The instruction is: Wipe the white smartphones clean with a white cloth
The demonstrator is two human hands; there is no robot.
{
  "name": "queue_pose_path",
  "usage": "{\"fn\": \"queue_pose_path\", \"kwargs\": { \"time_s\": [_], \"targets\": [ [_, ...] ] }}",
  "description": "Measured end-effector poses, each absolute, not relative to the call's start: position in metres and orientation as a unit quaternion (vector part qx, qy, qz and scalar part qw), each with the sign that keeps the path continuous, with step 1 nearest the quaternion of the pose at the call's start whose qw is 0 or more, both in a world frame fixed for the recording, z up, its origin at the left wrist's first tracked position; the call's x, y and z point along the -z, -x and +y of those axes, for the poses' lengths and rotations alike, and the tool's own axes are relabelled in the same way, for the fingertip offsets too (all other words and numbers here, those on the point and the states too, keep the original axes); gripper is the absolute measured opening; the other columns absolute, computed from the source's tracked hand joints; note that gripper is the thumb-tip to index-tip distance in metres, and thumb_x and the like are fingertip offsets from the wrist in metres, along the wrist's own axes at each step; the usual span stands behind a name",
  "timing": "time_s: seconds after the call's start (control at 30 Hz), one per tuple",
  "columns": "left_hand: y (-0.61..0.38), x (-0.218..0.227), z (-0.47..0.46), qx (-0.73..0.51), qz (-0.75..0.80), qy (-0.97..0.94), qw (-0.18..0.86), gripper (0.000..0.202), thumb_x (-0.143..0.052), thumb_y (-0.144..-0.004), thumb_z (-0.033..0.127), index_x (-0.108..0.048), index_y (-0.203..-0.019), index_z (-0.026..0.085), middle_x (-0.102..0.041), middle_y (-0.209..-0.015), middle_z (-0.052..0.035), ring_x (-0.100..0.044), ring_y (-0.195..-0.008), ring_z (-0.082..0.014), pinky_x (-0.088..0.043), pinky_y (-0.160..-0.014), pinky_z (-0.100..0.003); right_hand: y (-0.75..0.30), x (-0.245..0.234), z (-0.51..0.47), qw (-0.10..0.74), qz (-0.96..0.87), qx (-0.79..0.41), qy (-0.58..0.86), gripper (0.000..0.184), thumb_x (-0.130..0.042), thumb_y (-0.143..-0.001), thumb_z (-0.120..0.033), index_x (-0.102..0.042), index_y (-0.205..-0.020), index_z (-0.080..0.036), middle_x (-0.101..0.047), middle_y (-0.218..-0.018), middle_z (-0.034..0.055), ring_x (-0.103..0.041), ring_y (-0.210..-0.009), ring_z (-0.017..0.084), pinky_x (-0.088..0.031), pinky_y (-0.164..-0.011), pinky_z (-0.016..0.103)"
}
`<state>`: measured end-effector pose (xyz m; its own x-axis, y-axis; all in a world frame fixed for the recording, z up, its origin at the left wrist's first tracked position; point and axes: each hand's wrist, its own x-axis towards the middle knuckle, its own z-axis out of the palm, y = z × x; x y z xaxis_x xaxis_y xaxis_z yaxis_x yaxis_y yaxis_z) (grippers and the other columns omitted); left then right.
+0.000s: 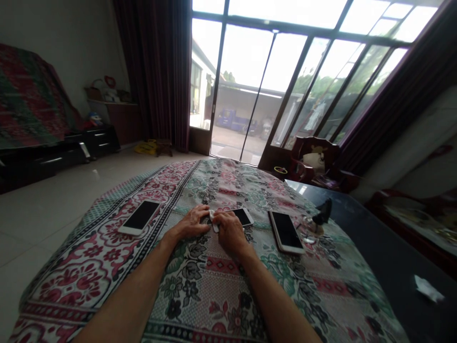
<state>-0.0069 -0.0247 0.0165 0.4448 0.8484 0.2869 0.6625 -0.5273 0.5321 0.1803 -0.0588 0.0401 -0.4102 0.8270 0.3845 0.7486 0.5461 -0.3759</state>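
A white smartphone (pixel 244 216) with a dark screen lies on the patterned tablecloth, its left part covered by my right hand. My left hand (pixel 193 222) is at that phone's left end, fingers and thumb curved about its edges. My right hand (pixel 229 232) bends over the phone, its fingers closed on a small white tissue (pixel 213 219) that shows between both hands. To the left lies another white smartphone (pixel 140 217), screen up. On the right rests a larger white phone (pixel 286 232), also with a dark screen.
The floral cloth (pixel 185 286) covers a table. A clear glass container (pixel 310 231) with a black object on top stands at the right. Beyond is a dark tabletop (pixel 378 238) with a crumpled white paper (pixel 427 288). A wooden chair (pixel 314 157) stands near the glass doors.
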Motion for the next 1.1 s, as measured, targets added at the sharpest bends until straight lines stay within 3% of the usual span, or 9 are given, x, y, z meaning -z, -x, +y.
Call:
{"fn": "queue_pose_path", "kwargs": {
  "time_s": [0.27, 0.43, 0.57, 0.7, 0.93, 1.1],
  "targets": [
    [0.005, -0.012, -0.025, -0.251, 0.484, -0.824, 0.154, 0.052, -0.061, -0.068, 0.026, -0.064, -0.118, 0.014, -0.052, -0.138, -0.0119, -0.040, -0.133, -0.0298, -0.028, -0.113, -0.037, -0.200, -0.040, -0.082, 0.284, -0.844, -0.089, 0.445, 0.027, -0.050, -0.081, -0.004, -0.069, -0.086, -0.022, -0.068, -0.113, 0.0002, -0.055, -0.101, 0.017, -0.039, -0.090, 0.027],
    [-0.004, -0.013, -0.029, -0.206, 0.533, -0.806, 0.154, 0.067, -0.064, -0.072, 0.051, -0.056, -0.128, 0.017, -0.046, -0.144, -0.0126, -0.030, -0.139, -0.0332, -0.023, -0.113, -0.045, -0.226, -0.036, -0.080, 0.286, -0.808, -0.049, 0.513, 0.031, -0.048, -0.080, -0.001, -0.069, -0.089, -0.021, -0.068, -0.112, 0.0021, -0.056, -0.102, 0.018, -0.039, -0.091, 0.027],
    [-0.015, -0.013, -0.033, -0.188, 0.561, -0.795, 0.132, 0.078, -0.067, -0.067, 0.063, -0.052, -0.131, 0.022, -0.042, -0.147, -0.0123, -0.027, -0.140, -0.0359, -0.022, -0.111, -0.050, -0.244, -0.033, -0.070, 0.279, -0.728, -0.002, 0.626, 0.039, -0.044, -0.081, -0.001, -0.069, -0.105, -0.019, -0.064, -0.122, 0.0074, -0.053, -0.110, 0.021, -0.039, -0.093, 0.029],
    [-0.020, -0.013, -0.035, -0.193, 0.562, -0.795, 0.121, 0.071, -0.067, -0.069, 0.057, -0.054, -0.129, 0.021, -0.043, -0.146, -0.0125, -0.030, -0.138, -0.0358, -0.024, -0.110, -0.050, -0.249, -0.031, -0.061, 0.273, -0.694, 0.021, 0.666, 0.042, -0.042, -0.083, -0.002, -0.066, -0.114, -0.016, -0.061, -0.125, 0.0105, -0.052, -0.112, 0.022, -0.038, -0.095, 0.029],
    [-0.002, -0.013, -0.025, -0.239, 0.528, -0.805, 0.128, 0.065, -0.070, -0.065, 0.046, -0.059, -0.124, 0.020, -0.049, -0.141, -0.0123, -0.041, -0.132, -0.0329, -0.030, -0.110, -0.042, -0.234, -0.035, -0.049, 0.249, -0.703, 0.021, 0.666, 0.034, -0.043, -0.086, -0.007, -0.069, -0.104, -0.019, -0.066, -0.116, 0.0082, -0.052, -0.104, 0.023, -0.037, -0.090, 0.029],
    [0.010, -0.009, -0.020, -0.229, 0.547, -0.794, 0.133, 0.070, -0.071, -0.065, 0.047, -0.057, -0.128, 0.019, -0.045, -0.145, -0.0148, -0.030, -0.138, -0.0397, -0.025, -0.111, -0.053, -0.227, -0.034, -0.046, 0.248, -0.713, 0.029, 0.656, 0.030, -0.044, -0.086, -0.008, -0.069, -0.098, -0.021, -0.067, -0.108, 0.0067, -0.051, -0.100, 0.023, -0.036, -0.086, 0.029]
  ]
}}
